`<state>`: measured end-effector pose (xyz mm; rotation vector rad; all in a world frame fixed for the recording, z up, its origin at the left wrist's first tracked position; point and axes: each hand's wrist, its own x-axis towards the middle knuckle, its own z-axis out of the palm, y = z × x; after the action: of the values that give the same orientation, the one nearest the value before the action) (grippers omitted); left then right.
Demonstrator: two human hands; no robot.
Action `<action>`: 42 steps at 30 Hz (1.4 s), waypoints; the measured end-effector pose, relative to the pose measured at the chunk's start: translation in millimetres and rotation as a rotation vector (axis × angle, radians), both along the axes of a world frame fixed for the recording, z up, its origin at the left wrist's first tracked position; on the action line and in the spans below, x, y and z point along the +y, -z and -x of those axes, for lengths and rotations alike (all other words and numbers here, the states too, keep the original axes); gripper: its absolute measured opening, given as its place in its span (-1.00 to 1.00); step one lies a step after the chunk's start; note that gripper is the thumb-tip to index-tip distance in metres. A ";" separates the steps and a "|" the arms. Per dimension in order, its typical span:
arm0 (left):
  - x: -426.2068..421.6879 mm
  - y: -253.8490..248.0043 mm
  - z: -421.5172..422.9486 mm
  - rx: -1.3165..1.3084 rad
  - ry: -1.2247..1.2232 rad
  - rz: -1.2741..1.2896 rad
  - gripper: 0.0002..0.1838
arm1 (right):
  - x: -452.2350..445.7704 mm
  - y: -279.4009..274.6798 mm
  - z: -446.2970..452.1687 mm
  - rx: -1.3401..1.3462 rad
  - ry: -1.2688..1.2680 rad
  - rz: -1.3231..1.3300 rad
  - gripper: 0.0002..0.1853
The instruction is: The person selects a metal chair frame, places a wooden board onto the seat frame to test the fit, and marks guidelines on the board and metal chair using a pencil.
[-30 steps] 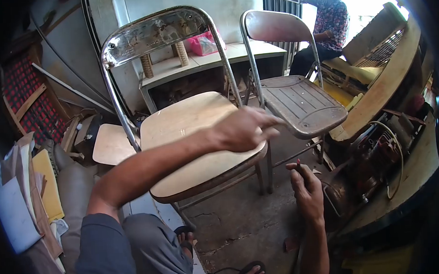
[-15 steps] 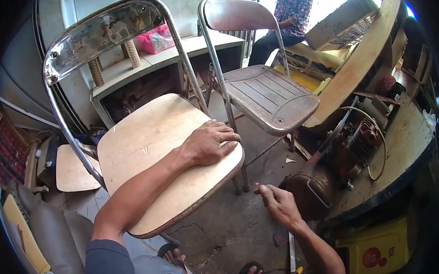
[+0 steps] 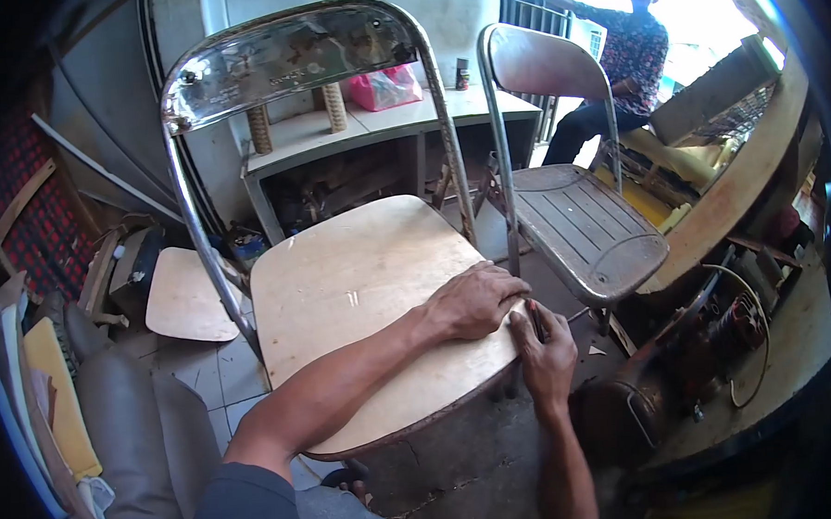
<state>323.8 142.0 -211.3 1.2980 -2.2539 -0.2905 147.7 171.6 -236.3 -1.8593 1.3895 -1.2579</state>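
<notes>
A pale wooden seat board (image 3: 369, 261) lies on a metal folding chair with a worn, shiny backrest (image 3: 287, 70). My left hand (image 3: 477, 298) presses on the board near its right front corner, fingers bent together toward the edge. Right beside it, my right hand (image 3: 544, 342) is closed at that same corner. Between its thumb and fingers is a thin pencil-like stick (image 3: 534, 308) with a reddish end, mostly hidden.
A second folding chair (image 3: 585, 224) with a brown slatted seat stands behind to the right. Another pale board (image 3: 190, 295) lies at left by grey upholstery (image 3: 130, 420). A rusty compressor (image 3: 689, 359) is at right. A seated person (image 3: 625, 65) is in the background.
My right hand has come up from below the chair to the board's right corner, bringing the stick. My left hand stays on the board. The view has shifted, showing more at left.
</notes>
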 end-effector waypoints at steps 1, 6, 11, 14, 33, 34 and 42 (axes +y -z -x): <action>-1.2 1.6 -0.9 0.102 -0.017 -0.005 -0.67 | 2.8 7.0 -5.0 -0.105 0.023 -0.002 -0.55; -5.9 -11.1 -43.4 0.274 -0.188 -0.151 -0.64 | 1.7 19.4 -11.4 -0.277 0.045 0.006 -0.57; -16.7 -9.0 -187.6 0.088 -0.858 0.214 -0.69 | 4.3 17.2 -10.7 -0.292 0.042 -0.040 -0.59; -1.6 4.2 -234.5 0.024 -1.051 0.151 -0.69 | 4.6 20.1 -12.4 -0.310 0.044 -0.003 -0.59; 1.9 9.0 -223.4 -0.023 -1.115 -0.034 -0.70 | 0.4 40.3 -27.0 -0.460 0.145 0.011 -0.67; 1.4 10.7 -224.5 -0.033 -1.103 -0.040 -0.70 | 1.3 39.5 -26.9 -0.464 0.159 0.005 -0.67; -2.2 13.1 -229.0 -0.033 -1.090 0.016 -0.70 | 3.3 35.6 -27.7 -0.459 0.165 0.076 -0.69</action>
<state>552.9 139.9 -224.4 2.2677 -1.2613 0.1527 175.4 174.9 -271.8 -1.3968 1.2695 -1.7097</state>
